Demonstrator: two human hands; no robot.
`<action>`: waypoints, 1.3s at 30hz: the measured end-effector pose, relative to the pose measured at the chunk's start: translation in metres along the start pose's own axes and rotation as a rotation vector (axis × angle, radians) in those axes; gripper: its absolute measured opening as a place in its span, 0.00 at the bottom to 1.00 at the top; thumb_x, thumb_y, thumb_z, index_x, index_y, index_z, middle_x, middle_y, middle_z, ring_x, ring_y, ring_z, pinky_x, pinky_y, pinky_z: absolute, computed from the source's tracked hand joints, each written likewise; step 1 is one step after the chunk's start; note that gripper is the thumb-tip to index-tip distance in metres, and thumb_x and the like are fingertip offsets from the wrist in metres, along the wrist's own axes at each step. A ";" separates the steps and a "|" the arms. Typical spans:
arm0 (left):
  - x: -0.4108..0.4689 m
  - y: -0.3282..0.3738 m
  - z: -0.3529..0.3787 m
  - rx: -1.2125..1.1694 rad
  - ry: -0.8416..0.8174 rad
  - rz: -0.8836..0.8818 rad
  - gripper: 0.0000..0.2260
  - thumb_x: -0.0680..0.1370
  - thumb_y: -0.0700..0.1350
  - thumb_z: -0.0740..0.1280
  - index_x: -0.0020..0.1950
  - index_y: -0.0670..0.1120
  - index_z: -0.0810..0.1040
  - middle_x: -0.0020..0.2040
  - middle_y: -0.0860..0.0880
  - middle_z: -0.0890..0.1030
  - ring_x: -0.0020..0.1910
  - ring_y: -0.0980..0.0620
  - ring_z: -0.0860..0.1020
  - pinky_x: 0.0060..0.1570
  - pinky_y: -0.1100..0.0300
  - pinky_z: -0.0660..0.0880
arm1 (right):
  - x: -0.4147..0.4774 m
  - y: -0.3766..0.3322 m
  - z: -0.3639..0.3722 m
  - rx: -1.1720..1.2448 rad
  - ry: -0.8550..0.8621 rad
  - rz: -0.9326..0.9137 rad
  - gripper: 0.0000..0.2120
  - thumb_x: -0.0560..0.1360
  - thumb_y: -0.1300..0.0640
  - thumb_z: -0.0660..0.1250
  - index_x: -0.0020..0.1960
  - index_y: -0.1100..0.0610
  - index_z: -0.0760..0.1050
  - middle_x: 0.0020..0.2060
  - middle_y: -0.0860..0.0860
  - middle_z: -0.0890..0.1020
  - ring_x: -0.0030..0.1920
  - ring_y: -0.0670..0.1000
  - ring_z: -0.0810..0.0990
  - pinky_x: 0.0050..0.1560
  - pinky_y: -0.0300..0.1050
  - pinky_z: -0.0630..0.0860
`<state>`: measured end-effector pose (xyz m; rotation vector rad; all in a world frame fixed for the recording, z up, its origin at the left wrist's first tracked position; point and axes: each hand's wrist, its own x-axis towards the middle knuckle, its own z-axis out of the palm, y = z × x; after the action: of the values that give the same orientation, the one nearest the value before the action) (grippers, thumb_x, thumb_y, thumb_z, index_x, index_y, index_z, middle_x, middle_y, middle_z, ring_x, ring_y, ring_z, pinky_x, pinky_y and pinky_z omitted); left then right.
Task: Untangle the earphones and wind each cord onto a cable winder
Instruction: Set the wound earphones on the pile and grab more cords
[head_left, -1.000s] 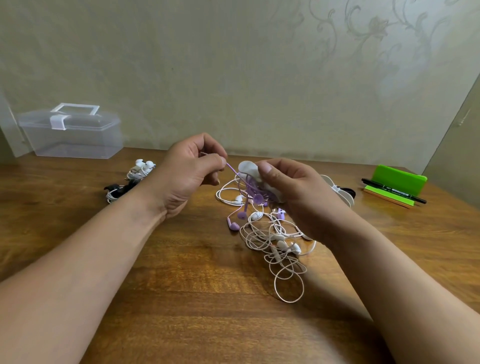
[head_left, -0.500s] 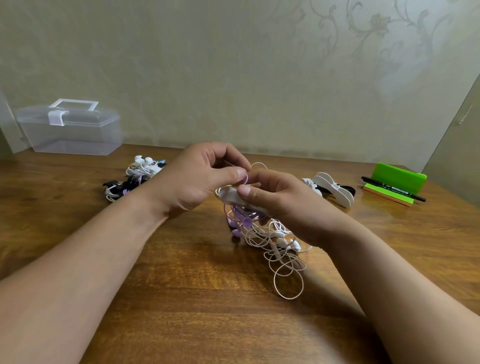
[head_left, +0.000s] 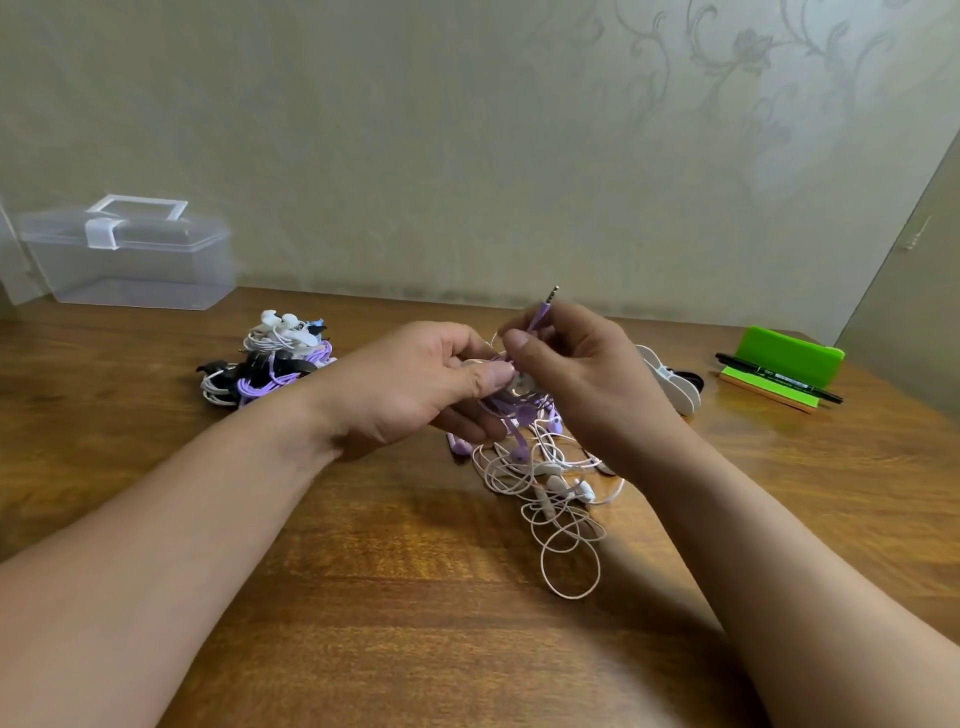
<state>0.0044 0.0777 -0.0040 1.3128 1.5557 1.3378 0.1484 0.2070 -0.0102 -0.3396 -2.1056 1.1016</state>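
Head view: left hand (head_left: 415, 384) grips a white cable winder (head_left: 521, 383), right hand (head_left: 582, 374) pinches the purple cord (head_left: 537, 319) near its plug (head_left: 553, 293), above the tangled earphones (head_left: 550, 483) on the surface (head_left: 415, 597); a hard pull could cinch white loops into a knot.

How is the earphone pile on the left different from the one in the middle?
The left pile is packed tight; the middle pile sprawls in loose loops. The left pile includes black parts; the middle pile shows mostly white and purple. Both lie on the wooden table.
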 end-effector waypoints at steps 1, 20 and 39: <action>0.000 0.000 0.001 -0.035 0.025 -0.008 0.09 0.82 0.43 0.67 0.58 0.39 0.77 0.49 0.37 0.86 0.42 0.44 0.86 0.41 0.55 0.84 | 0.001 -0.001 0.000 0.020 0.041 -0.018 0.03 0.82 0.56 0.70 0.52 0.55 0.82 0.45 0.58 0.85 0.48 0.59 0.84 0.54 0.64 0.81; 0.008 -0.003 0.022 -0.432 0.349 0.128 0.10 0.83 0.39 0.66 0.62 0.36 0.73 0.50 0.40 0.87 0.51 0.43 0.87 0.48 0.54 0.85 | -0.001 -0.011 0.004 -0.015 0.250 -0.016 0.03 0.79 0.58 0.75 0.51 0.56 0.83 0.40 0.47 0.87 0.42 0.45 0.86 0.42 0.43 0.82; 0.008 -0.009 0.022 -0.478 0.304 -0.005 0.11 0.80 0.47 0.69 0.57 0.43 0.84 0.50 0.41 0.86 0.46 0.42 0.86 0.66 0.23 0.64 | -0.005 -0.012 0.010 -0.100 0.146 0.023 0.04 0.79 0.59 0.69 0.48 0.53 0.83 0.39 0.47 0.87 0.42 0.45 0.86 0.47 0.55 0.84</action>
<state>0.0204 0.0916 -0.0169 0.8375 1.3052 1.8313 0.1458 0.1907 -0.0065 -0.4787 -2.0354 0.9564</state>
